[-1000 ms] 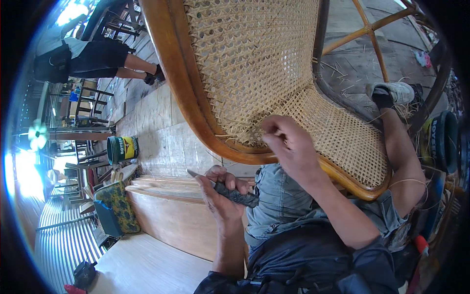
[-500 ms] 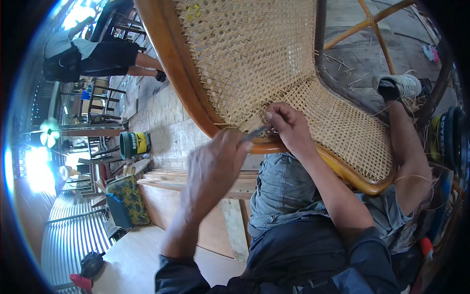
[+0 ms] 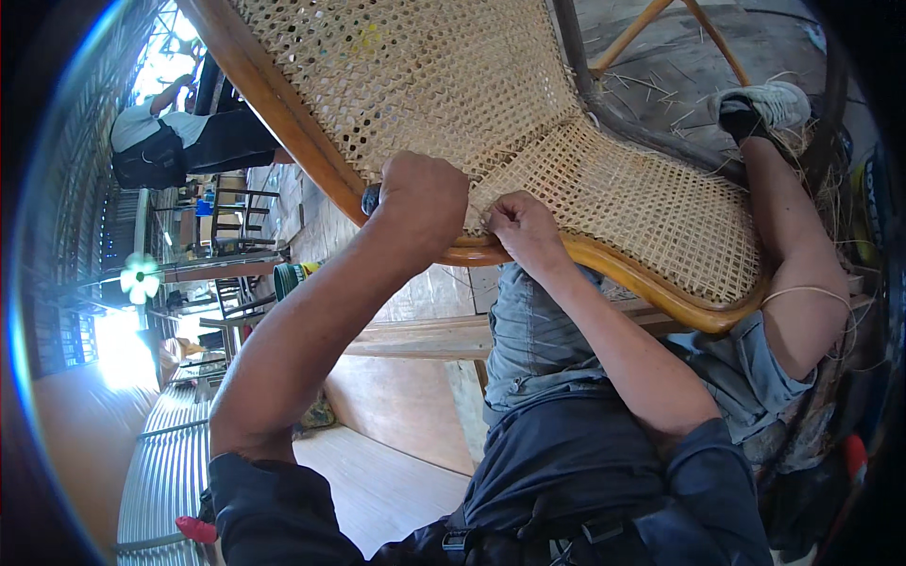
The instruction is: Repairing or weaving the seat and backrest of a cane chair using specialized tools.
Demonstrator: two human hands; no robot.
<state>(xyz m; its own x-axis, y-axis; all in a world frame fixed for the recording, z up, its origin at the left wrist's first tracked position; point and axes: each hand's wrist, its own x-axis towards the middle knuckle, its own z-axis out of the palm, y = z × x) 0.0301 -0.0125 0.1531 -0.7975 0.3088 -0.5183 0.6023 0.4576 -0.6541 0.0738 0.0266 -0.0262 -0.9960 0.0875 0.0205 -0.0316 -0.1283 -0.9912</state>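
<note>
A chair with a woven cane panel (image 3: 651, 217) and an orange-brown wooden frame (image 3: 623, 269) tilts across my lap. My left hand (image 3: 425, 200) is a fist over the weave near the frame, closed around a tool whose dark, rounded handle end (image 3: 371, 199) sticks out at its left side. The tool's blade is hidden behind the hand. Just to the right, my right hand (image 3: 527, 231) has thumb and fingers pinched together at the cane's edge by the frame. Whatever lies in that pinch is too small to make out.
Another person (image 3: 189, 141) stands at the upper left among dark wooden chairs (image 3: 241, 208). A green bucket (image 3: 288, 279) is partly behind my left forearm. Cane scraps (image 3: 651, 90) litter the floor beyond the chair. A thin cane loop (image 3: 807, 289) lies across my right leg.
My left hand has moved up and left, over the weave, and turned so the tool's blade no longer shows. My right hand has shifted slightly left, still pinched. The view has shifted too.
</note>
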